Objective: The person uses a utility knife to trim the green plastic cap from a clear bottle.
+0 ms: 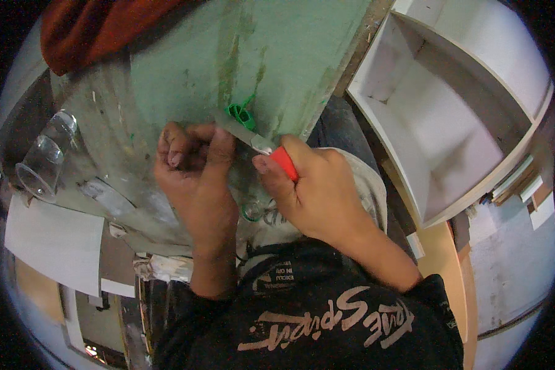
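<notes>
My right hand (324, 191) is wrapped round the red handle (284, 164) of a knife. The knife's flat metal blade (243, 132) points up and to the left, its far end blurred beside my left hand. My left hand (197, 166) is closed, its fingers curled and the thumb close to the blade; whatever it may pinch is hidden. Just beyond the blade, a bright green plastic piece (240, 116) with a thin strand lies on the pale green worktop (179, 74). Below, between my wrists, a green ring (251, 211) shows on what seems clear plastic.
A clear plastic cup (46, 157) lies tilted at the left, near a white sheet (55, 243). Dark red cloth (105, 28) covers the far left of the worktop. To the right stands an open white box-like cabinet (438, 105), its rim close to my right forearm.
</notes>
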Demonstrator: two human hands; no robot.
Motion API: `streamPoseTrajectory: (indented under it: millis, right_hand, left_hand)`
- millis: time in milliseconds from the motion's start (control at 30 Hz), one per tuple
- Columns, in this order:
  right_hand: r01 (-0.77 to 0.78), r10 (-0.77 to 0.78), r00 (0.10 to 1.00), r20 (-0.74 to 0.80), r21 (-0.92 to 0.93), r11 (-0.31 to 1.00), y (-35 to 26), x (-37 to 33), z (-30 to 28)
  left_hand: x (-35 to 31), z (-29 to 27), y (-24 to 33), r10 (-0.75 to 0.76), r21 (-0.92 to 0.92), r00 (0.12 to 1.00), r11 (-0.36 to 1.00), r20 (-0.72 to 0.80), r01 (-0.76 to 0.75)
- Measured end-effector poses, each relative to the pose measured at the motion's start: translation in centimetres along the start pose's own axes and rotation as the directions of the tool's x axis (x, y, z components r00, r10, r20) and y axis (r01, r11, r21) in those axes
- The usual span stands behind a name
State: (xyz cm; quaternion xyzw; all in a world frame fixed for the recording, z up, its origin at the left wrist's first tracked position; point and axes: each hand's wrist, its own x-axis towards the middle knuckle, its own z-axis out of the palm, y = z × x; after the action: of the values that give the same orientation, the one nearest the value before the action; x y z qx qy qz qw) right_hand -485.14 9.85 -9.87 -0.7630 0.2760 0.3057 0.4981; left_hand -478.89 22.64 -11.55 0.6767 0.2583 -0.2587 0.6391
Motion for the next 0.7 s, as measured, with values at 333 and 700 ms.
streamPoseTrajectory:
  millis: [333, 700]
  right_hand:
    - [0.018, -0.02, 0.998, -0.063, -0.029, 0.999, 0.48, -0.07, 0.47]
    - [0.035, -0.036, 0.999, -0.026, -0.034, 0.999, 0.5, 0.11, 0.12]
  left_hand:
    - [0.15, -0.35, -0.11, 0.009, 0.062, 1.0, 0.998, 0.009, -0.01]
    - [0.19, -0.28, 0.31, -0.034, 0.047, 0.999, 0.998, -0.025, 0.035]
